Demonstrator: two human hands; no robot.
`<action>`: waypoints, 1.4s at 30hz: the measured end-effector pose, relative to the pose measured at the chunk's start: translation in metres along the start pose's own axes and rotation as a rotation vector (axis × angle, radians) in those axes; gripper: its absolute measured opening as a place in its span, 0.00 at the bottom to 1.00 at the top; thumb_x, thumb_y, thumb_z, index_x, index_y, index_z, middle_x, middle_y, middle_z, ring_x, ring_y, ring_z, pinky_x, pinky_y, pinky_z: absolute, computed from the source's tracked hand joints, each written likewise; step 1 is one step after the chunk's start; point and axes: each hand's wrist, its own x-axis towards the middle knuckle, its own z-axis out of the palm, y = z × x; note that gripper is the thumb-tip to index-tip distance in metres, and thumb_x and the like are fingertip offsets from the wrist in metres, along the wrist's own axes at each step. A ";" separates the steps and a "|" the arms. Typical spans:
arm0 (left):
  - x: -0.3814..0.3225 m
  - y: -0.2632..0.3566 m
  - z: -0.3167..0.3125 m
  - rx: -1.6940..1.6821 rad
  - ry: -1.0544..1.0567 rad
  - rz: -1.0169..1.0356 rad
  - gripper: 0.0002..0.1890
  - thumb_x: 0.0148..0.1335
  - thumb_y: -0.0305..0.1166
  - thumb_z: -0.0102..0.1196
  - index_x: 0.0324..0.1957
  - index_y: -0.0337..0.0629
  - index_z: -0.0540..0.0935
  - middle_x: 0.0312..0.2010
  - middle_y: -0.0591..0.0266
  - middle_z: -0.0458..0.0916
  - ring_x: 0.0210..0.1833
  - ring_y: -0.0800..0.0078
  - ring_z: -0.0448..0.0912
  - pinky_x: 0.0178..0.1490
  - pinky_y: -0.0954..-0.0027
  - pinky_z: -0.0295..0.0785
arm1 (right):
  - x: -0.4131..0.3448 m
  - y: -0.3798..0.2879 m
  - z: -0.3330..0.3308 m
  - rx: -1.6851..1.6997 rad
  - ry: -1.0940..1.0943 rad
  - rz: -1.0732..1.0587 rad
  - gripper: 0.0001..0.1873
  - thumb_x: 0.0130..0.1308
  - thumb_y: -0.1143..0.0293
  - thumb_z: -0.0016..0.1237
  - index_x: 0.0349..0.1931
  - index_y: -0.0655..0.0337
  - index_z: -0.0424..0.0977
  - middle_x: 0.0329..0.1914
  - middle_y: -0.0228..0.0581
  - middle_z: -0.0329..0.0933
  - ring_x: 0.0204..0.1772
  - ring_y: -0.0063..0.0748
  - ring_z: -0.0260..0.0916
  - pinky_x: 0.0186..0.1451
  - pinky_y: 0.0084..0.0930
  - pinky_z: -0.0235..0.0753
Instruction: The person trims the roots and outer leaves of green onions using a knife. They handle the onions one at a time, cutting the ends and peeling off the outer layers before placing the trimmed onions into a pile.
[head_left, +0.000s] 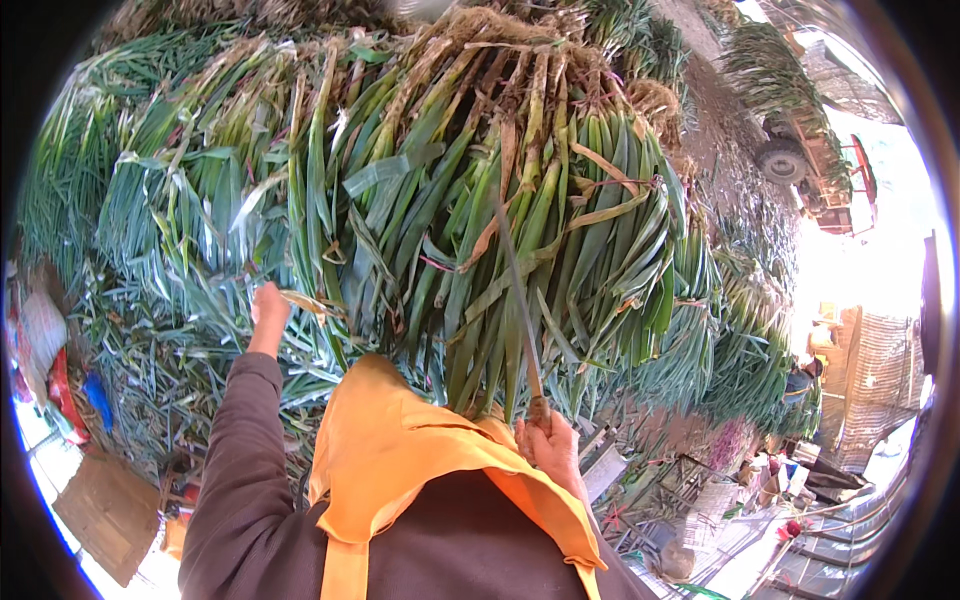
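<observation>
In my right hand (553, 448) is the wooden handle of a long, thin knife (516, 289). Its narrow blade points away from me and lies across the leaves of a large heap of leek-like green onions (450, 195). The roots and soiled stalks are at the far side, and the long green leaves hang towards me. Off to the left, my left hand (268, 306) is at the leaf ends with its fingers curled. A withered tan leaf (309, 304) runs out beside that fist; whether the fingers grip it is hidden.
My orange apron (420, 450) reaches the heap's near edge. Loose cut leaves (150, 367) litter the ground at left. More bundles (750, 337) are stacked to the right. A loaded vehicle with a visible wheel (782, 161) stands at the far right. Clutter (772, 480) lies at lower right.
</observation>
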 end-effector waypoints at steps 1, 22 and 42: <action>0.003 0.015 0.003 0.035 0.168 0.122 0.10 0.53 0.32 0.63 0.37 0.40 0.82 0.39 0.48 0.83 0.44 0.50 0.82 0.46 0.53 0.77 | 0.003 0.010 -0.003 -0.171 0.134 -0.139 0.05 0.63 0.76 0.53 0.33 0.66 0.72 0.24 0.32 0.74 0.28 0.17 0.68 0.34 0.19 0.71; -0.039 0.361 -0.047 0.063 -0.164 0.540 0.14 0.62 0.33 0.51 0.47 0.38 0.80 0.44 0.43 0.82 0.45 0.46 0.82 0.46 0.52 0.78 | 0.091 -0.070 -0.168 0.138 0.330 -0.342 0.03 0.63 0.79 0.52 0.33 0.65 0.71 0.24 0.27 0.70 0.24 0.14 0.66 0.26 0.17 0.66; 0.106 0.452 -0.024 -0.075 0.064 0.204 0.41 0.66 0.23 0.42 0.76 0.70 0.45 0.70 0.43 0.60 0.67 0.50 0.68 0.72 0.52 0.61 | 0.153 -0.092 -0.175 -0.140 0.310 -0.405 0.13 0.61 0.80 0.51 0.46 0.70 0.74 0.27 0.30 0.77 0.29 0.14 0.71 0.35 0.17 0.74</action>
